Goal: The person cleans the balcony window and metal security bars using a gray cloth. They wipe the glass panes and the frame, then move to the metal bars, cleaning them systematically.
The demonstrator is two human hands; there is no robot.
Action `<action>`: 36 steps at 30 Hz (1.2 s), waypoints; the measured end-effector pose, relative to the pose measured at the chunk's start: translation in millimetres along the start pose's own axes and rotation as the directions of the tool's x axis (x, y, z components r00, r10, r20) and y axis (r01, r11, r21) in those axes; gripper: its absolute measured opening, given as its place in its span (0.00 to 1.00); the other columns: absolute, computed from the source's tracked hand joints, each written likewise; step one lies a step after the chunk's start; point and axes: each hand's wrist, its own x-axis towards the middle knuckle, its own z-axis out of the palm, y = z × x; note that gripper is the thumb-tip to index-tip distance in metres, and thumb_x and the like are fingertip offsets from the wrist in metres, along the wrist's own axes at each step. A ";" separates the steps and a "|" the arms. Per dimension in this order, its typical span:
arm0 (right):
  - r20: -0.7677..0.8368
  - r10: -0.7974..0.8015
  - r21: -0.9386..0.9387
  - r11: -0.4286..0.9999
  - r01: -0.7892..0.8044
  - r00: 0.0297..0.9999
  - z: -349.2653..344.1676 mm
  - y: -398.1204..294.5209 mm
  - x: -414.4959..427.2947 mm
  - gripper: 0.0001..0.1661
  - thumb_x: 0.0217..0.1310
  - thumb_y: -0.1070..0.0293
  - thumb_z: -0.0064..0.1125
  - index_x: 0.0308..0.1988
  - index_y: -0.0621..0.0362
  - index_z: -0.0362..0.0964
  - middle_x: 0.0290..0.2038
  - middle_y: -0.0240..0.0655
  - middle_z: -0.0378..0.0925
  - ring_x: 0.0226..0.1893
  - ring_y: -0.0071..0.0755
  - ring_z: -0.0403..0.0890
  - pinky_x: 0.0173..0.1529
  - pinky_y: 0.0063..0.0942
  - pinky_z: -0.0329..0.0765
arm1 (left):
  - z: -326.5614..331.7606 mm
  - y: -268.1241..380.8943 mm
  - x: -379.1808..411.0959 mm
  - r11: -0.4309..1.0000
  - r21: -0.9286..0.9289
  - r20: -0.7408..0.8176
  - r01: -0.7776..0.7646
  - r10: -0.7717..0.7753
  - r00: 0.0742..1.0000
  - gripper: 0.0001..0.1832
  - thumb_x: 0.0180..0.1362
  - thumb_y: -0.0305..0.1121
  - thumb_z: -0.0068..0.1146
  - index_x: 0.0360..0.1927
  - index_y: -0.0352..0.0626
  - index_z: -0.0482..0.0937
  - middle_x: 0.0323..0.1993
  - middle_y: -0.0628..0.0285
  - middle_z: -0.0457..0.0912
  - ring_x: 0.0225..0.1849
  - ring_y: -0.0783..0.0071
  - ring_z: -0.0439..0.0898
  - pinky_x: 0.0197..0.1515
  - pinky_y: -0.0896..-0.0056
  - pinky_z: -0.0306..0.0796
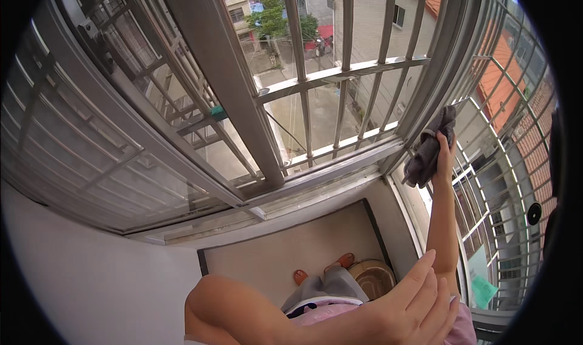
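My right hand (445, 156) is raised at the right, holding a bunched dark grey cloth (429, 151) against or close to the window frame at the corner between the front and right-hand windows. Whether the cloth touches the glass cannot be told. Nearer the camera, my left hand (416, 304) reaches across my body to my right upper arm, its fingers extended and holding nothing visible. Part of that hand overlaps the pink sleeve.
Metal security bars (345, 30) stand outside the windows. A sliding window frame (214, 71) runs along the front, above a ledge (319, 190). A round basin (371, 279) sits on the floor beside my orange slippers (300, 276). A white wall (82, 272) rises at left.
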 end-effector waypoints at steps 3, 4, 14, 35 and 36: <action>0.071 -0.372 -0.140 0.915 0.379 0.925 92.8 -23.5 17.1 0.35 0.53 0.64 0.63 0.59 0.60 0.58 0.46 0.39 0.71 0.42 0.30 0.75 0.46 0.26 0.74 | 14.7 19.8 -24.5 0.977 0.173 -0.382 0.123 -0.049 0.923 0.21 0.41 0.39 0.55 0.36 0.33 0.77 0.33 0.52 0.78 0.37 0.59 0.78 0.51 0.53 0.70; 0.053 -0.450 -0.173 0.875 0.452 0.892 129.1 -31.8 1.7 0.38 0.53 0.62 0.64 0.60 0.60 0.57 0.48 0.40 0.71 0.44 0.31 0.74 0.49 0.26 0.73 | 18.6 27.9 -32.0 0.963 0.186 -0.479 0.192 -0.082 0.874 0.19 0.41 0.37 0.55 0.34 0.33 0.78 0.31 0.53 0.79 0.35 0.60 0.79 0.50 0.53 0.71; 0.836 -0.483 -0.165 0.231 0.959 0.260 269.5 111.0 -225.3 0.46 0.30 0.76 0.66 0.55 0.35 0.67 0.58 0.43 0.56 0.53 0.54 0.67 0.48 0.45 0.68 | -19.7 47.1 -138.5 0.935 0.289 -0.309 0.204 -0.110 0.945 0.17 0.51 0.25 0.51 0.46 0.39 0.77 0.39 0.60 0.80 0.36 0.65 0.80 0.51 0.60 0.73; 0.860 -0.510 0.026 0.050 0.998 0.003 289.2 78.0 -201.4 0.29 0.48 0.71 0.54 0.51 0.32 0.71 0.58 0.38 0.59 0.52 0.49 0.69 0.49 0.56 0.64 | 60.9 -17.8 -288.9 0.164 -0.625 -0.238 0.763 -0.971 0.013 0.16 0.53 0.16 0.45 0.44 0.37 0.78 0.34 0.58 0.83 0.37 0.72 0.82 0.43 0.72 0.74; 0.894 -0.448 0.038 0.073 0.997 -0.001 271.3 116.0 -204.3 0.27 0.49 0.70 0.54 0.51 0.33 0.71 0.58 0.38 0.59 0.52 0.49 0.68 0.49 0.56 0.64 | 71.5 -18.5 -292.7 0.132 -0.643 -0.193 0.755 -0.981 0.008 0.16 0.54 0.17 0.45 0.44 0.36 0.78 0.34 0.58 0.83 0.37 0.72 0.82 0.44 0.73 0.74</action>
